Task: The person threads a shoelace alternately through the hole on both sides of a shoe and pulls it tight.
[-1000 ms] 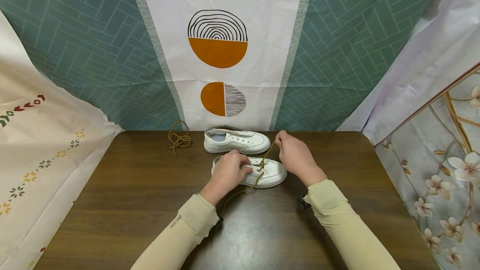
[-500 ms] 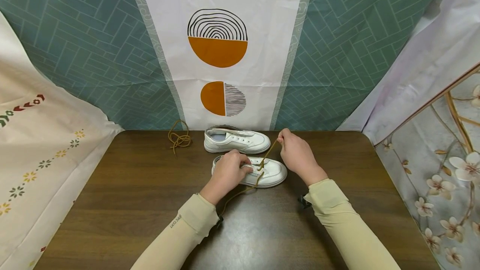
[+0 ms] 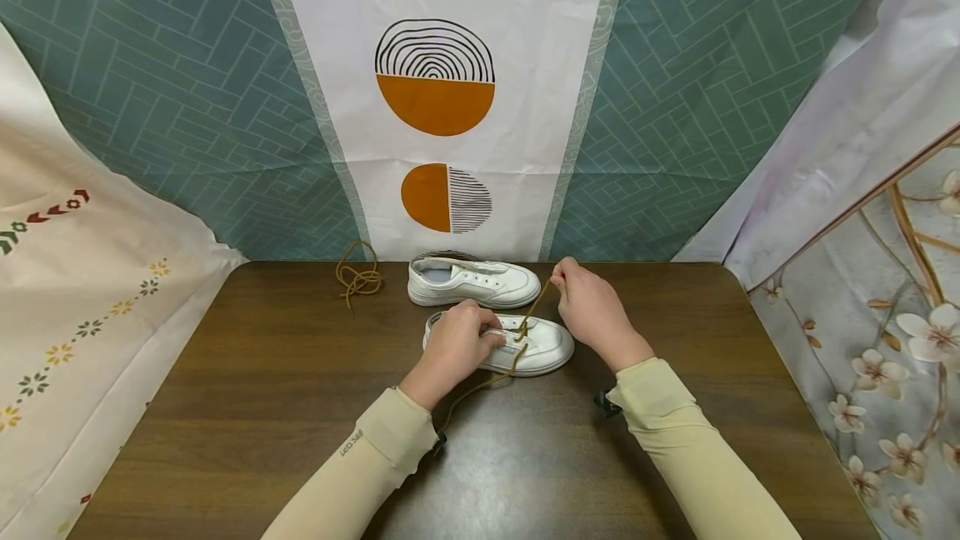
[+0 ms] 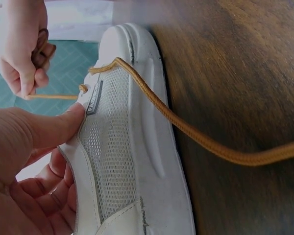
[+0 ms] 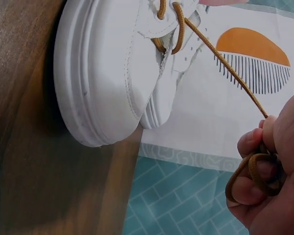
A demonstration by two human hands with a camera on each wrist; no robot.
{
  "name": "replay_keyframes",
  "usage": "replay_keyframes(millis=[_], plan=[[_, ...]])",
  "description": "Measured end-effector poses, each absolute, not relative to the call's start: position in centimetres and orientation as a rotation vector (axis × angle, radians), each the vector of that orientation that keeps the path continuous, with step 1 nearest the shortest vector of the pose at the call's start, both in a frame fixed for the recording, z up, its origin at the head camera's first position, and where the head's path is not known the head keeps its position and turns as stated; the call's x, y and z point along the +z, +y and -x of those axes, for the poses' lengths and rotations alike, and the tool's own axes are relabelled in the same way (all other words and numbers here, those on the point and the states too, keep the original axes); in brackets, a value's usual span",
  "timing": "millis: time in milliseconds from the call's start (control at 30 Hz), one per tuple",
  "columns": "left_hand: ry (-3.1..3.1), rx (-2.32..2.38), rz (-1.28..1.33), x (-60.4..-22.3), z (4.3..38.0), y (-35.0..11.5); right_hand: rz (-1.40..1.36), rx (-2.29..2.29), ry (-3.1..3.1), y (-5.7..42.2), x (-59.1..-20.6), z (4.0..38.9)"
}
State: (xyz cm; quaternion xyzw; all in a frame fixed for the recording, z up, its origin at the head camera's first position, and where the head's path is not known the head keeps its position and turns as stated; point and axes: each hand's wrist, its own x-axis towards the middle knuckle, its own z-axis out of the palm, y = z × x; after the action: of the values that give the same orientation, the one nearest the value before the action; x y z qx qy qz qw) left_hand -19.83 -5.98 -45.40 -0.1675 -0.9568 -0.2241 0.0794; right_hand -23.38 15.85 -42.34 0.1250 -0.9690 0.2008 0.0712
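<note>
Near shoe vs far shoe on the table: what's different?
Lacing: the near shoe has a brown lace through some of its eyelets; the far shoe shows bare eyelets.
Contact: the left hand pinches the near shoe's upper; neither hand holds the far shoe.
Opening: the near shoe's is mostly hidden by that hand in the head view; the far shoe's shows.
Shared: both white, toes pointing right.

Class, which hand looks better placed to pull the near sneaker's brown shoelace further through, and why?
Probably the right hand: it pinches the brown shoelace, which runs straight from the near white sneaker. The left hand holds that sneaker by its upper, so it seems better suited to steadying.
</note>
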Motion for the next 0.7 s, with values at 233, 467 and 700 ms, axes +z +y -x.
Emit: replay_keyframes(millis=[233,467,700], plan=[[-2.875,-0.678,0.505,-45.3,19.9,-6.1,-0.472,0.823,-2.947,15.0,-42.0,22.7],[-2.908,-0.77,0.521,-44.9,20.3,-6.6,-0.658,1.276,-2.976,13.7,-42.1,21.5],[-2.916,-0.824,0.502,-44.7,20.4,-7.0,-0.759,1.559,-3.062,12.8,-43.2,20.6]])
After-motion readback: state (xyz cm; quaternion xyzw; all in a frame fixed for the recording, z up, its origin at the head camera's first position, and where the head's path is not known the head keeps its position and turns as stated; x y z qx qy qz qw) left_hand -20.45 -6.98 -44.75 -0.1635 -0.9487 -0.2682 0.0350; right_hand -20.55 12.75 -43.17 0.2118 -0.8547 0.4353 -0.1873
